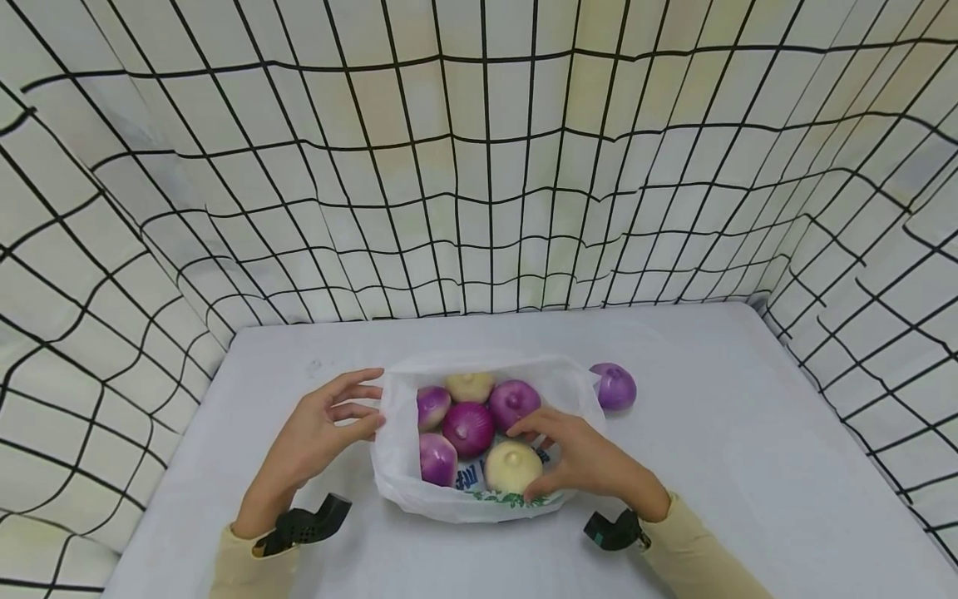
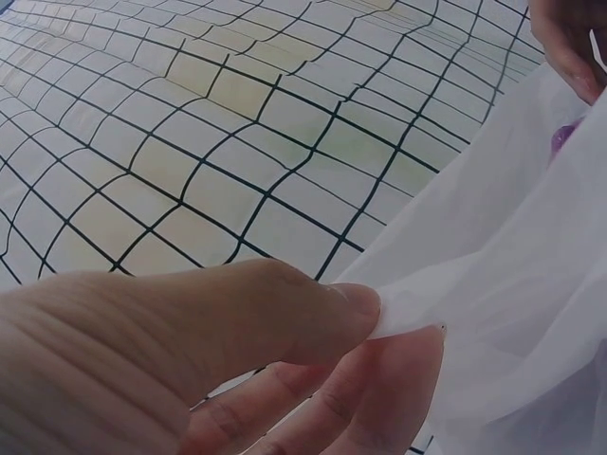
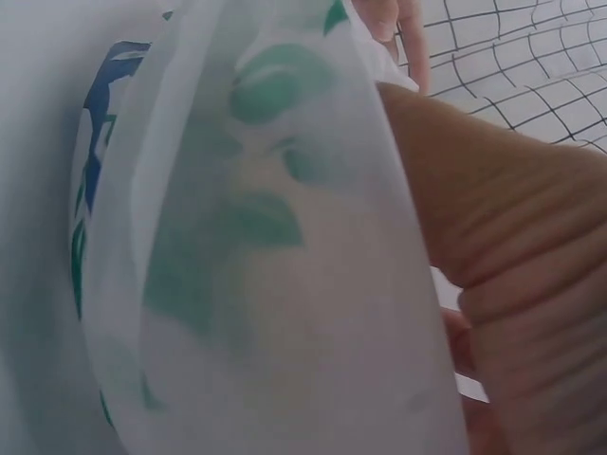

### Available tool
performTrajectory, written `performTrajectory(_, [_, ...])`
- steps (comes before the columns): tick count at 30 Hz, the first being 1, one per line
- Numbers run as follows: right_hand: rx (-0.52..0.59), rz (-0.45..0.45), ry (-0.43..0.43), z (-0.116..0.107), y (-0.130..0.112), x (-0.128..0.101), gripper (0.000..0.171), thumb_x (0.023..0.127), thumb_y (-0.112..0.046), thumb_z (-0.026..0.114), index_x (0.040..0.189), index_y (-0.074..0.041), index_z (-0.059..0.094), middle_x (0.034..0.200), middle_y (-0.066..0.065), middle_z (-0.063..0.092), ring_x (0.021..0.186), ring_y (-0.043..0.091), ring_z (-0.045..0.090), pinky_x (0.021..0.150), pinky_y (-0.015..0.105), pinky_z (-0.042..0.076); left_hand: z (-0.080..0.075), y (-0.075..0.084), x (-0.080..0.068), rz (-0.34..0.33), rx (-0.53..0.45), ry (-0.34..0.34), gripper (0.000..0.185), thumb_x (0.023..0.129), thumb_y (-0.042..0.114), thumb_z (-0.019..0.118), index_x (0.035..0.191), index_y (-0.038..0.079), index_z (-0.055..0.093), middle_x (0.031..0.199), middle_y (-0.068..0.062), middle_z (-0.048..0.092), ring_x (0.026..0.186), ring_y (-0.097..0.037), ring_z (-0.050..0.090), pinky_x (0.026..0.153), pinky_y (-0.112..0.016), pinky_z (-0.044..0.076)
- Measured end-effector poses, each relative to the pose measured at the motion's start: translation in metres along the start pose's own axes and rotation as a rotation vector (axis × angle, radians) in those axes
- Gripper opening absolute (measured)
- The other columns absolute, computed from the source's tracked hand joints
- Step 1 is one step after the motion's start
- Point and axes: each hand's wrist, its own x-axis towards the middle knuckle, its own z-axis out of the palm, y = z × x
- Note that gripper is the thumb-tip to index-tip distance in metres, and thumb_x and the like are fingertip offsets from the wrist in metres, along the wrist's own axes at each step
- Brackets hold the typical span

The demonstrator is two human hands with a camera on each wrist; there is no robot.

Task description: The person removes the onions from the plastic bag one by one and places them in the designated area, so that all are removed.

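Grid-patterned cloth [image 1: 479,166] walls in a pale desk [image 1: 748,466] on three sides. At the near centre of the desk lies a white plastic bag [image 1: 392,453], mouth open upward, with six onions inside: four purple, two pale.

Left hand [image 1: 318,437]: thumb and fingertips pinch the bag's left rim, as the left wrist view confirms, with the film [image 2: 493,284] nipped between thumb and finger.

Right hand [image 1: 587,457]: reached into the bag's right side, fingers curled over the pale onion [image 1: 511,466] nearest the person. The right wrist view shows only film and palm, so how firm that grip is cannot be told.

One loose purple onion [image 1: 614,386] sits on the desk just beside the bag's far right edge.

Assessment: the bag is thin, soft and slack, and likely to slip or tear under load; it is best taken at the rim with both hands or supported from beneath. The onions appear firm, round and smooth, apt to roll, and best cupped from above around the widest part.
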Motion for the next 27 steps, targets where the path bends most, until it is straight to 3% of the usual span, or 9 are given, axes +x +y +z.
performTrajectory(9, [-0.022, -0.01, -0.003, 0.0048, 0.0056, 0.0002, 0.074, 0.07, -0.046, 0.094, 0.132, -0.019, 0.065, 0.127, -0.002, 0.065, 0.107, 0.011, 0.068, 0.094, 0.03, 0.059, 0.0002, -0.002, 0.0, -0.004, -0.022, -0.004, 0.067, 0.092, 0.021, 0.079, 0.152, 0.015, 0.05, 0.137, -0.02, 0.064, 0.098, 0.001, 0.072, 0.077, -0.024, 0.062])
performTrajectory(16, [0.02, 0.015, -0.002, 0.0039, 0.0058, -0.0003, 0.064, 0.081, -0.046, 0.086, 0.133, -0.015, 0.065, 0.128, -0.001, 0.068, 0.107, 0.013, 0.069, 0.093, 0.031, 0.059, 0.0008, -0.0018, -0.0012, -0.006, -0.029, -0.005, 0.066, 0.093, 0.02, 0.078, 0.152, 0.014, 0.049, 0.138, -0.021, 0.063, 0.098, 0.001, 0.071, 0.077, -0.024, 0.062])
performTrajectory(27, [-0.018, -0.033, -0.01, 0.0057, 0.0037, -0.0003, 0.065, 0.075, -0.044, 0.091, 0.13, -0.021, 0.066, 0.128, -0.007, 0.067, 0.109, 0.007, 0.065, 0.094, 0.028, 0.059, 0.0009, -0.0013, -0.0005, -0.002, -0.028, 0.0, 0.066, 0.093, 0.02, 0.079, 0.151, 0.014, 0.05, 0.137, -0.021, 0.064, 0.097, 0.001, 0.072, 0.077, -0.024, 0.063])
